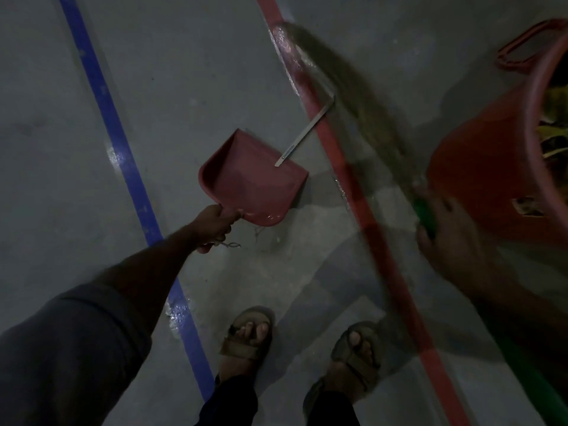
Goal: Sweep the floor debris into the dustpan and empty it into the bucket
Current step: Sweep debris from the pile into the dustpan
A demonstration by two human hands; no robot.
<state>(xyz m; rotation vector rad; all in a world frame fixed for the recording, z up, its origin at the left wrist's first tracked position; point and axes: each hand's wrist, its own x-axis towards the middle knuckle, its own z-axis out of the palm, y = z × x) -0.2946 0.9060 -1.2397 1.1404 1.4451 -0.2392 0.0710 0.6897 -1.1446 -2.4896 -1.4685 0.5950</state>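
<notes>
A dim view looks straight down at a smooth grey floor [184, 72] crossed by a blue line [116, 130] and a red line [338, 155]. The left hand [215, 224] reaches forward with its fingers curled round the short handle of a pink dustpan [249, 176], which sits low between the two lines, its open mouth facing the red line. A thin, flat, pale strip [304, 133] with a bent far end lies with its near end inside the pan and the rest running out onto the floor.

The right hand [445, 229], blurred, wraps the green handle of a broom [347, 87]; the exact finger positions cannot be told. The broom's soft, brushy head sweeps across the red line beyond the pan. An orange plastic bucket [479, 167] stands at the right, just beside that hand, with yellowish scraps inside. Two sandalled feet [246, 336] stand below.

The dustpan looks like light, stiff, glossy moulded plastic, best held by its handle and kept level. The strip seems rigid and light, and its overhanging length may tip it out.
</notes>
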